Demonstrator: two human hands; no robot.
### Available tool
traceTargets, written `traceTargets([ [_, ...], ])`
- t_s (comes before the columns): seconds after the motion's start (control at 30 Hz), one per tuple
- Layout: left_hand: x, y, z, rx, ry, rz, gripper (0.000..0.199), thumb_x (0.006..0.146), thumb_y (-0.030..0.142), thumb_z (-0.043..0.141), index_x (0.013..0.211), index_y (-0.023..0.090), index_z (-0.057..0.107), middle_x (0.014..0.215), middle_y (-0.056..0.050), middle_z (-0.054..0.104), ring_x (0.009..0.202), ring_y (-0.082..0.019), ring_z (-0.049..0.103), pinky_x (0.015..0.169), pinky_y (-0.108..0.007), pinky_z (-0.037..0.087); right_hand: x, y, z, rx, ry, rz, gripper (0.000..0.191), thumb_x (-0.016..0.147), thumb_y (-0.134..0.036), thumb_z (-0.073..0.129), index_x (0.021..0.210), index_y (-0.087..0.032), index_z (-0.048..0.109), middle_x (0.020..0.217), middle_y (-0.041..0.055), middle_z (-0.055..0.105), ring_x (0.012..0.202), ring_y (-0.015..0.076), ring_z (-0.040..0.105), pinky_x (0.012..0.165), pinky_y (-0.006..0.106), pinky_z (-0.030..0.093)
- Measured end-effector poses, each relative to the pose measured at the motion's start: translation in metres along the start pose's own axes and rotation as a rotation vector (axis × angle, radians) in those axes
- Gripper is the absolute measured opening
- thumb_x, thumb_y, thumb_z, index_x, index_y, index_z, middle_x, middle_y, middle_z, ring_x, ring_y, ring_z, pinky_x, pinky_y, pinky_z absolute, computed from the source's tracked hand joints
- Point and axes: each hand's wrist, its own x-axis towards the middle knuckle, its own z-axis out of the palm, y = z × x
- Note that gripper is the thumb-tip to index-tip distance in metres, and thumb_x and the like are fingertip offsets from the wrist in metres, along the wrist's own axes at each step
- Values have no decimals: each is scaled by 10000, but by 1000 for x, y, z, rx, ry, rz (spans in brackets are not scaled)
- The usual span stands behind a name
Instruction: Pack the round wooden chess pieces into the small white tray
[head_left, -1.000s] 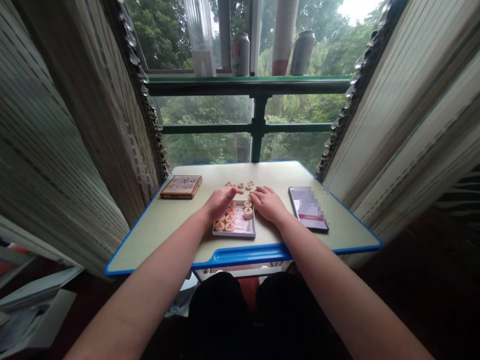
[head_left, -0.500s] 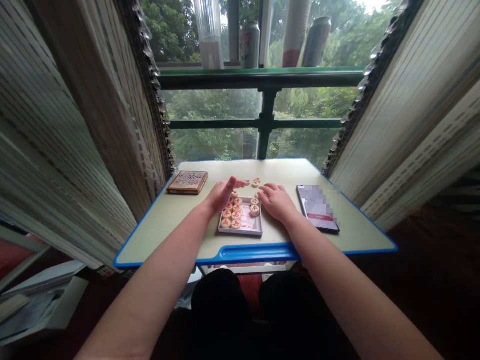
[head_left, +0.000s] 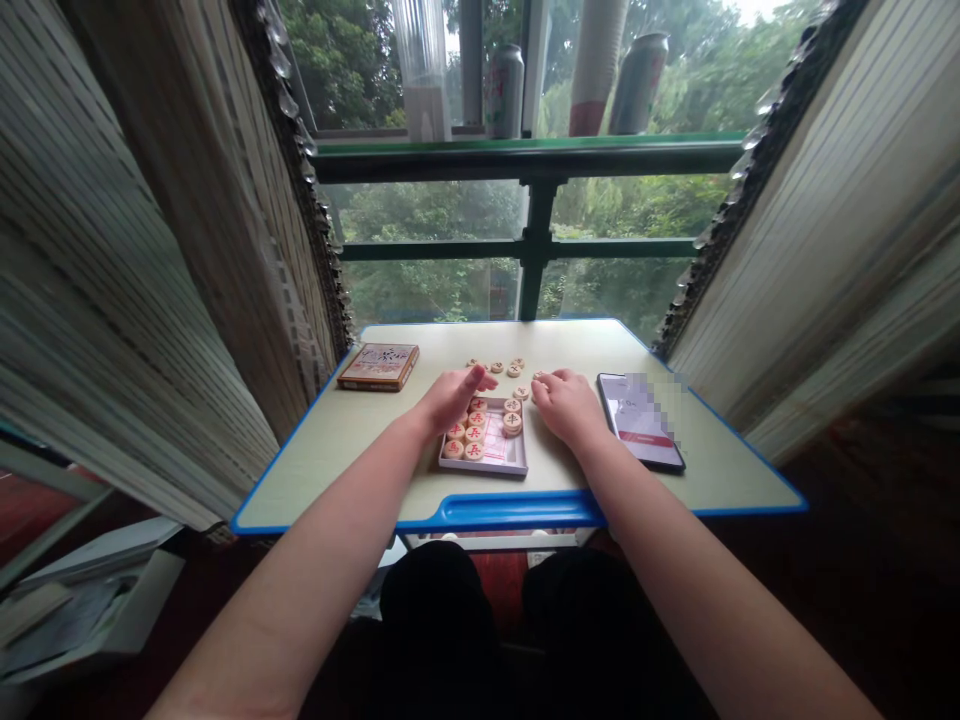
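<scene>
Wooden discs [head_left: 466,443] in tray [head_left: 504,464]; phone [head_left: 642,422] right, lid [head_left: 378,366] left.

Daylight comes in thru the window [head_left: 525,210] ahead of me, soft & overcast, no hard glare. The table [head_left: 360,440] top is evenly lit w/ only faint shadows under my left hand [head_left: 450,400] and right hand [head_left: 570,405]. Below the table edge it's dim, my lap nearly black. Wide-angle lens bends the curtains [head_left: 150,250] at both sides; edges look stretched. Chess pieces [head_left: 465,440] are small, markings prob. too soft to read. Phone [head_left: 641,425] screen is partly pixelated.
</scene>
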Motion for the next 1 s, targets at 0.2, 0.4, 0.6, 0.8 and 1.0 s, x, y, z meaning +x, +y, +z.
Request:
traceTargets([
  [0.2,1,-2,-2,-17,6,-34,921,727,815,148,949,108,695,981,-161,694,948,-282,625,837,-409,467,3,4,2,-62,-37,-17,385,932,-328,325,1096,-218,656,1051,116,656,1033,230,538,883,360,339],
  [0.4,-1,-2,-2,-55,-15,-81,927,677,850,206,963,109,684,908,-160,702,873,-269,643,754,-376,487,2,8,6,-25,-42,-23,379,916,-302,344,1045,-208,688,1112,128,633,1061,233,517,920,363,319],
  [0.6,0,-6,-2,-46,-15,-91,904,693,836,233,955,101,688,896,-161,707,860,-268,649,743,-368,486,4,7,5,15,-25,2,360,893,-283,378,1074,-230,684,1114,113,630,1040,243,516,913,362,343],
  [0.8,1,-9,-4,-65,4,-105,922,710,828,172,914,96,694,839,-152,706,794,-242,646,732,-361,485,1,8,6,44,49,-3,339,876,-231,423,1119,-240,660,1115,94,622,1009,239,520,905,346,369],
  [1.0,2,-12,-7,-23,34,-101,920,723,818,148,880,108,711,772,-124,701,730,-220,638,695,-351,488,0,10,4,122,76,-25,333,845,-143,442,1056,-239,682,1103,77,620,973,221,531,875,324,406],
])
